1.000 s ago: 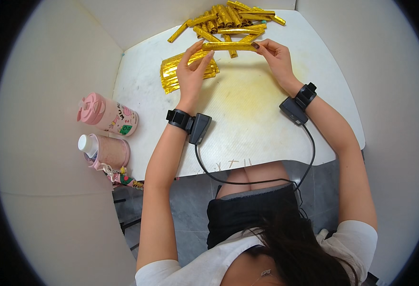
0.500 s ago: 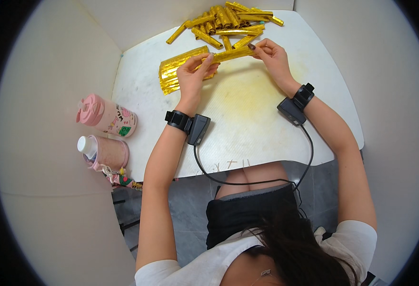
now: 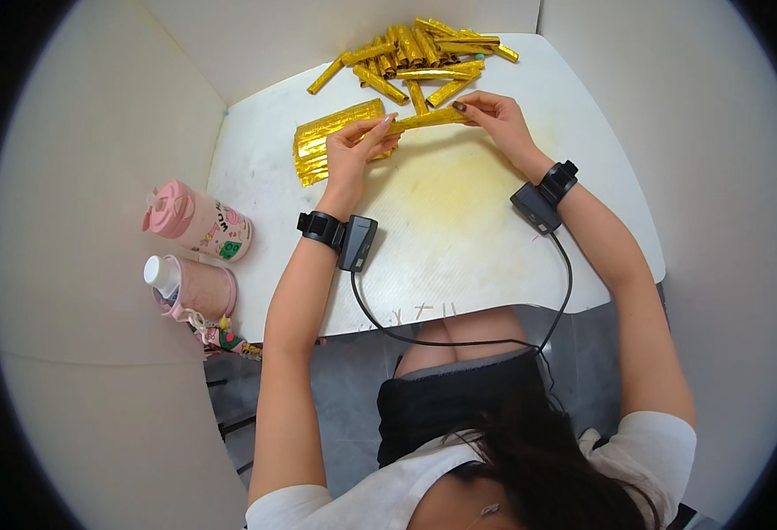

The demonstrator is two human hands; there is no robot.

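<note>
A narrow strip of shiny gold foil paper (image 3: 428, 118) is stretched between my two hands near the far side of the table. My left hand (image 3: 351, 148) pinches its left end between thumb and fingers. At the other end, my right hand (image 3: 501, 125) grips it with the thumb and fingertips. Beneath and beside my left hand lies a stack of flat gold foil sheets (image 3: 312, 150), partly covered by that hand. Just beyond the strip, a heap of rolled gold foil tubes (image 3: 406, 51) lies loosely piled at the back.
The white table (image 3: 459, 238) has pale walls on its left, back and right. Near its left edge stand a pink lidded cup (image 3: 207, 221) and a pink holder (image 3: 207, 287) containing a white-capped bottle (image 3: 162, 272). A black cable (image 3: 424, 338) links my wrist devices.
The whole view has shifted slightly, so the table sits a little lower in the picture. Both hands keep hold of the strip, its right end now slightly lower and further left in the picture.
</note>
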